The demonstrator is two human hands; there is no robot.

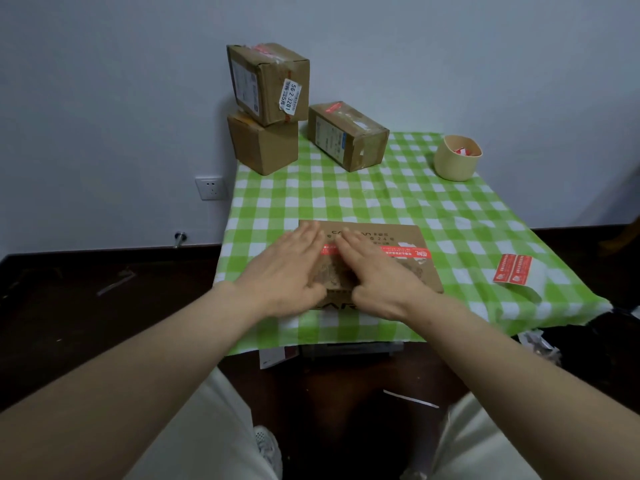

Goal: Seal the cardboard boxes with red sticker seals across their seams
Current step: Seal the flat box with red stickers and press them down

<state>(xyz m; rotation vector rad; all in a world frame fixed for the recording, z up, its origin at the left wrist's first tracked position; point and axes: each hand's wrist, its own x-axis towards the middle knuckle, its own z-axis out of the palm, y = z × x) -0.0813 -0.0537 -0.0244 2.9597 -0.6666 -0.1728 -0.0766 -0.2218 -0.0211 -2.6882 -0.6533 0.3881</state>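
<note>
A flat cardboard box [412, 237] lies on the near part of the green checked tablecloth [381, 195]. A long red sticker seal [405, 252] runs across its top along the seam. My left hand [287, 268] lies flat on the box's left part, fingers on the seal's left end. My right hand [374, 271] lies flat beside it, fingers spread over the seal's middle. Neither hand holds anything. A sheet with two red sticker seals [512, 270] lies on the cloth to the right of the box.
Two cardboard boxes [266, 98] are stacked at the far left corner, a third box [348, 135] beside them. A beige cup [457, 161] with red-and-white scraps stands at the far right. Dark floor surrounds the small table; my knees are below its near edge.
</note>
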